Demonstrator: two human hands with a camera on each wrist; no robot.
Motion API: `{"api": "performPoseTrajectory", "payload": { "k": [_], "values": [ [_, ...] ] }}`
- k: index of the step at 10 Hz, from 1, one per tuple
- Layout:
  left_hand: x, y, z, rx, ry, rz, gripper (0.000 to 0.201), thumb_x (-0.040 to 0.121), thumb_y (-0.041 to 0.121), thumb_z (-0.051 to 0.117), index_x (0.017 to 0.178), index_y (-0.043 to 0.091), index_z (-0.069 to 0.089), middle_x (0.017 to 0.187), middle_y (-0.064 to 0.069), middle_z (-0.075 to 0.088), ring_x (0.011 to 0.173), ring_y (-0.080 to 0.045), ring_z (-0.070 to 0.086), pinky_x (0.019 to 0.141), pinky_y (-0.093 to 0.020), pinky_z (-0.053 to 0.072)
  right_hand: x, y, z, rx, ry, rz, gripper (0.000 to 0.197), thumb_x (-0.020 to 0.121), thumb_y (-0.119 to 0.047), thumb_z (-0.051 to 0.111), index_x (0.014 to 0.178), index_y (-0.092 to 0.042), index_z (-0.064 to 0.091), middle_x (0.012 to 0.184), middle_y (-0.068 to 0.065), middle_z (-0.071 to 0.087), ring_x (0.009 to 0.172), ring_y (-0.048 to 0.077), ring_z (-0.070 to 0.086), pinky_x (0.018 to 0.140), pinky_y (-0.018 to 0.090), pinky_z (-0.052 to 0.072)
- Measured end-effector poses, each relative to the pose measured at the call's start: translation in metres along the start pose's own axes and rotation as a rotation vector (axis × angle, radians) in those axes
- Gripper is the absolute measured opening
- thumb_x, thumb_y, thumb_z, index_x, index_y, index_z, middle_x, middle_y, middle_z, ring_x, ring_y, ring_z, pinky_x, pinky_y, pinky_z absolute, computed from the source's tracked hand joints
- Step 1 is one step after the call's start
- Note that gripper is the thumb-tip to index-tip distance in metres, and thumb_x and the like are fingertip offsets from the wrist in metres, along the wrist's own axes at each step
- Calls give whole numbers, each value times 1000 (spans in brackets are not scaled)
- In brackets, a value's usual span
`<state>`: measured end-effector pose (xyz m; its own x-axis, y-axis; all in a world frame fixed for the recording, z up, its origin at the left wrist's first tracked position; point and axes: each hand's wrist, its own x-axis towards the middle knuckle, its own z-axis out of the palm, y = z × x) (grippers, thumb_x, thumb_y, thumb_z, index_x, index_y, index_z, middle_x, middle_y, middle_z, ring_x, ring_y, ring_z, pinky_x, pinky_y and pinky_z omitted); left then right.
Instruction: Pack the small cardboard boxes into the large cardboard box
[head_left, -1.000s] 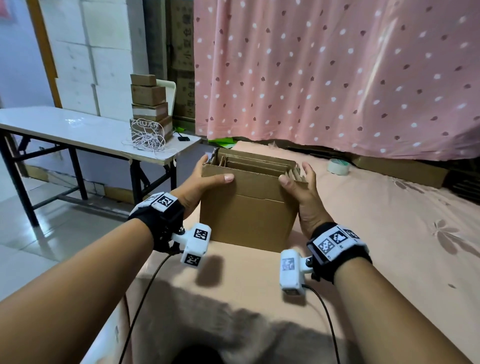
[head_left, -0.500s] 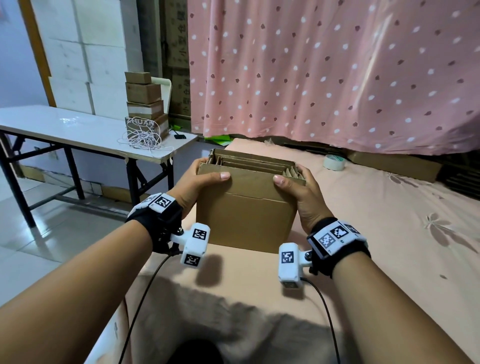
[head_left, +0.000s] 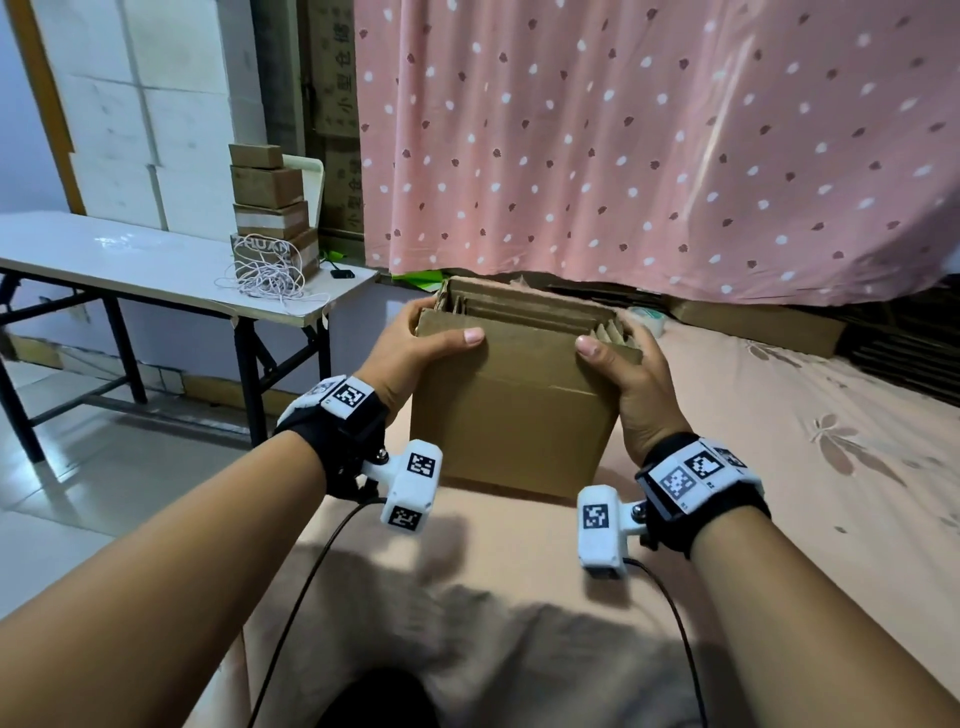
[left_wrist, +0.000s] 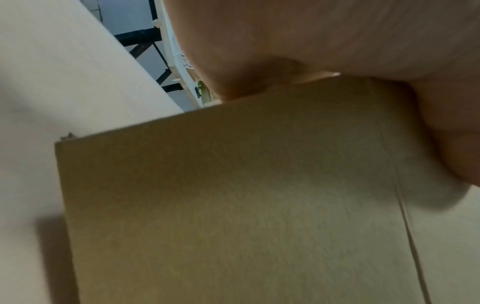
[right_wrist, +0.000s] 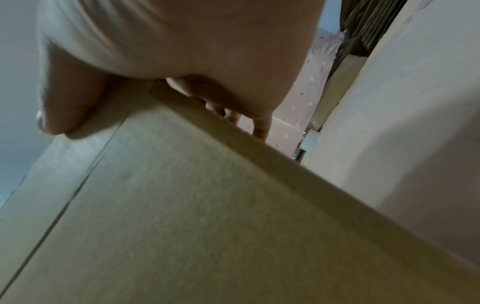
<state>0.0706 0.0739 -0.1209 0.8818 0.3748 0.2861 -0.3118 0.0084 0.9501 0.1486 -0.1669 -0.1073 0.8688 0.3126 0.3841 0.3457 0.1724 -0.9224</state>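
A bundle of flattened brown cardboard boxes (head_left: 509, 426) stands on edge on the pink bedsheet (head_left: 779, 467); several layers show at its top. My left hand (head_left: 415, 340) grips its upper left corner, thumb across the front face and fingers behind. At the upper right corner my right hand (head_left: 636, 374) holds the same way. The left wrist view shows the cardboard face (left_wrist: 233, 195) under my left hand (left_wrist: 311, 41). In the right wrist view my right hand (right_wrist: 182, 41) has its thumb on the cardboard (right_wrist: 182, 205). A stack of small cardboard boxes (head_left: 270, 208) stands on the white table (head_left: 130, 265).
A coil of white cord (head_left: 270, 278) lies against the stack on the table. A roll of tape (head_left: 649, 319) and a long flat cardboard piece (head_left: 753, 327) lie behind the bundle. A dotted pink curtain (head_left: 649, 145) hangs behind. The bed's left edge drops to tiled floor (head_left: 78, 493).
Both hands keep the same grip on the bundle. It has barely shifted on the sheet; mostly the head view has moved a little.
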Motion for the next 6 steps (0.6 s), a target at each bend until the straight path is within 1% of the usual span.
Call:
{"api": "performPoseTrajectory", "payload": {
  "k": [1,2,3,4,5,6],
  "values": [
    [-11,-20,1,-14,-54,-34,90,56,41,89,134,12,55,122,-15,70,111,-31,69,101,-47,54,-10,17,-4,-21,-27,37,75,69,-35,81,138,-21,53,122,-3,72,108,7,70,84,17,53],
    [-15,-20,1,-20,-59,-25,87,60,40,86,134,8,56,120,-15,72,108,-30,70,93,-40,57,-11,16,-3,-41,-26,60,82,70,-37,81,144,-23,48,128,-3,69,114,10,67,87,17,52],
    [-17,-14,1,-5,-71,-19,82,61,40,85,133,13,57,114,-6,75,104,-22,72,84,-29,58,-15,7,-5,-53,-59,78,71,72,-35,78,137,-30,50,118,-14,70,104,-3,67,80,10,52],
    [-24,-9,0,81,-85,-8,76,62,39,85,130,24,54,107,7,76,96,-4,73,76,-15,56,-18,5,-7,-82,-117,85,54,83,-24,79,129,-36,53,113,-21,73,103,-7,67,83,9,51],
    [-26,-3,-3,168,-49,6,102,65,37,87,151,25,33,136,5,59,110,1,64,91,-17,51,-23,-3,-8,-204,-73,9,95,74,-34,80,156,-29,32,159,-9,37,143,3,38,117,26,33],
    [-27,12,-8,398,41,151,130,60,63,86,160,27,13,163,0,28,140,-8,34,114,-33,33,-26,-17,-9,-404,3,-220,97,73,-45,74,157,-31,28,166,-11,16,151,0,16,124,28,18]
  ]
}}
